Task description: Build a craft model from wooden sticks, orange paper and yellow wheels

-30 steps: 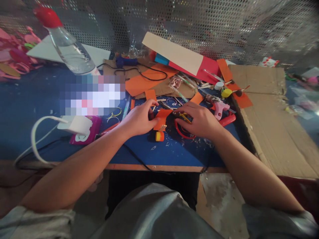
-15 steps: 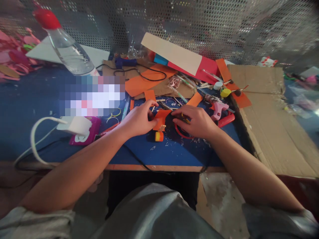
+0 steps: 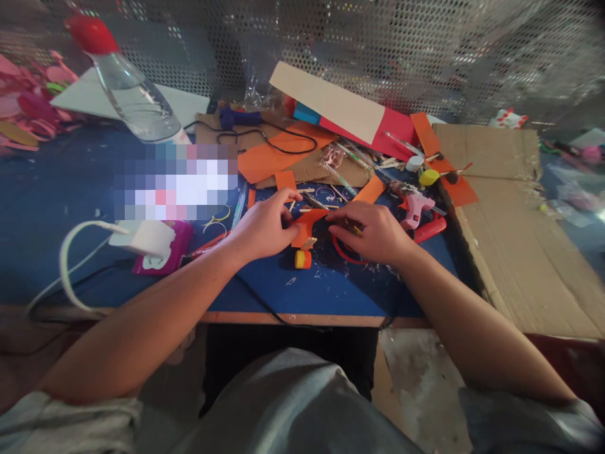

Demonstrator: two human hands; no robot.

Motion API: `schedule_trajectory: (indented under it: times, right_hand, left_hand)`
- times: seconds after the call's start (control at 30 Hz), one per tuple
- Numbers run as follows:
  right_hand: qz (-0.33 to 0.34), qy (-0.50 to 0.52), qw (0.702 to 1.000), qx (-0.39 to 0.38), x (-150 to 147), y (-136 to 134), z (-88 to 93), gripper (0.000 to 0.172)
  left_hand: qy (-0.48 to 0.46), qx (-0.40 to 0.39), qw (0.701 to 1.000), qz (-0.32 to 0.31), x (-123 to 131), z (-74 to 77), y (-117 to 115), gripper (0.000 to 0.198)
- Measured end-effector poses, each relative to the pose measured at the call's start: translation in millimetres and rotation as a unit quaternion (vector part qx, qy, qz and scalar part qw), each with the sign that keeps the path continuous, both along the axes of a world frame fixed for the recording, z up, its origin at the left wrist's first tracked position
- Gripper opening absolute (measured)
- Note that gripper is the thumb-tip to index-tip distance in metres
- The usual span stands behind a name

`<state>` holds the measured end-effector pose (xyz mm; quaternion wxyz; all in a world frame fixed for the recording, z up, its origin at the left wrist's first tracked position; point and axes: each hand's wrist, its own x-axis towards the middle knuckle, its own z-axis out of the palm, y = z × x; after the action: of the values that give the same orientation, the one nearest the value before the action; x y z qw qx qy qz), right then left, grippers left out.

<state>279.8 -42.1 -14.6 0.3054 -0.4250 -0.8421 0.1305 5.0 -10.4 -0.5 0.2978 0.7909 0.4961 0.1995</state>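
My left hand point(image 3: 268, 226) pinches a small piece of orange paper point(image 3: 305, 230) by its left side, thumb at the front. My right hand point(image 3: 373, 230) has its fingertips closed at the paper's right end. The paper bends between the two hands. Just below it are the ends of small wooden sticks point(image 3: 309, 243) and a yellow-and-orange cap-like piece point(image 3: 303, 259). A red loop point(image 3: 344, 253), perhaps a tool handle, shows beside my right fingers, partly hidden by them. Pliers-like metal jaws point(image 3: 314, 200) lie behind the paper.
A pink glue gun point(image 3: 416, 208) lies right of my right hand. Orange sheets point(image 3: 278, 151), a box point(image 3: 331, 101) and cardboard point(image 3: 520, 239) lie behind and to the right. A bottle point(image 3: 137, 94) and a white plug point(image 3: 144, 238) on a purple power strip point(image 3: 182, 243) stand left.
The orange paper's upper part has tipped and curved over, so less of its face shows. Both hands stay nearly in place.
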Motion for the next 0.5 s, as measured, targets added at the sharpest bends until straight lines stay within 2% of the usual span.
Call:
schedule_trajectory:
  times: [0.2,0.5]
  right_hand:
    - [-0.015,0.012,1.000,0.006,0.6,0.6,-0.7,0.015]
    - [-0.033,0.045,0.998,-0.011,0.4,-0.1,1.7,0.014]
  left_hand:
    - [-0.109,0.063,0.992,-0.005,0.5,-1.3,-2.0,0.049]
    - [-0.217,0.132,0.967,-0.031,1.6,5.9,-4.6,0.035]
